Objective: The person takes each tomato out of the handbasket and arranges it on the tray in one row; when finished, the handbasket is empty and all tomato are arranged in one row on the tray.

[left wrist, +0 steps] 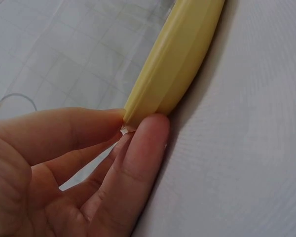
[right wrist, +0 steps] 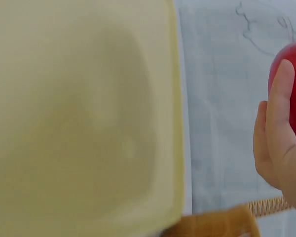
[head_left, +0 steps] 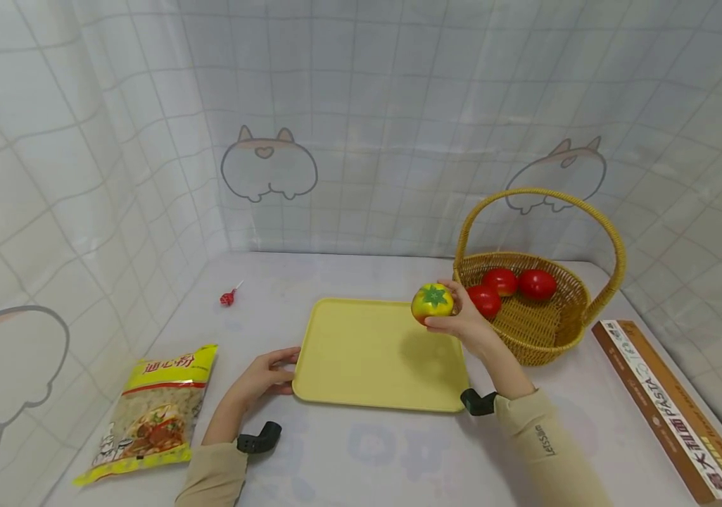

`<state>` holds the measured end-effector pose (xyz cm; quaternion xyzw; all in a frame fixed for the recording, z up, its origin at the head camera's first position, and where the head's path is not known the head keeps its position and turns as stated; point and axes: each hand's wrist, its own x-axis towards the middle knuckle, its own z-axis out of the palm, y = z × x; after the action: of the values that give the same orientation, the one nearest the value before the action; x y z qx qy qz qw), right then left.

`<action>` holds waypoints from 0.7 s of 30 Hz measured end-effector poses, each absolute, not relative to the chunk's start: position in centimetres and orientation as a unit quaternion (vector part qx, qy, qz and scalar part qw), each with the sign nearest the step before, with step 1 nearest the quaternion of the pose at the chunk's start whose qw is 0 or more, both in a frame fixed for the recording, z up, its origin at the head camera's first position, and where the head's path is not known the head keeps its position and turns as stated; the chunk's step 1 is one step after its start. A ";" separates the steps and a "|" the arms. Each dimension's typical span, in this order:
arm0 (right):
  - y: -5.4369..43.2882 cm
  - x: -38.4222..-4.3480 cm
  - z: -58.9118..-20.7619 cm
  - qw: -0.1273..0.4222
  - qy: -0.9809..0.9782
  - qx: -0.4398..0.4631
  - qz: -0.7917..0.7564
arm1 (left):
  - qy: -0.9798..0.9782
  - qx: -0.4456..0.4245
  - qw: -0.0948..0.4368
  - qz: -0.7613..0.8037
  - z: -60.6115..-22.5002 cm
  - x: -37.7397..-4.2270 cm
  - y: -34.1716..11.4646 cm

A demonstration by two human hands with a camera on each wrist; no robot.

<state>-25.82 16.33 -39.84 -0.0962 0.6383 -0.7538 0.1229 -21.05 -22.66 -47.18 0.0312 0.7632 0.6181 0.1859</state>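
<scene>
Left hand (head_left: 266,379): fingers loosely extended, tips against the left edge of the rectangular pale-yellow tray (head_left: 367,359), probably to steady it; whether any tip hooks under the rim is hard to tell. Right hand (head_left: 464,322): thumb and fingers grip the sides of a round, glossy red-and-yellow tomato-like fruit with a green star-shaped crown (head_left: 432,303), leaving the crown uncovered. Fruit appears raised above the tray's far right part; shadow lies below. Golden woven basket (head_left: 528,354) stands just right, its wall containing three smooth red fruits (head_left: 536,285).
</scene>
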 end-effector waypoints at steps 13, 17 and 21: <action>10.3 -25.4 -41.3 0.156 0.673 -0.084 -0.718 | 0.764 0.020 0.188 0.617 -47.2 -21.2 -22.6; 8.8 -25.4 -41.9 0.171 0.673 -0.070 -0.716 | 0.764 0.019 0.189 0.617 -47.1 -21.2 -22.6; 7.3 -25.5 -42.3 0.190 0.677 -0.068 -0.708 | 0.766 0.026 0.188 0.614 -46.9 -21.3 -22.7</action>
<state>-25.54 7.28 -42.31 -0.0679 0.6772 -0.7077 0.1897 -21.27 -22.67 -46.86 0.0257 0.7661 0.6143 0.1875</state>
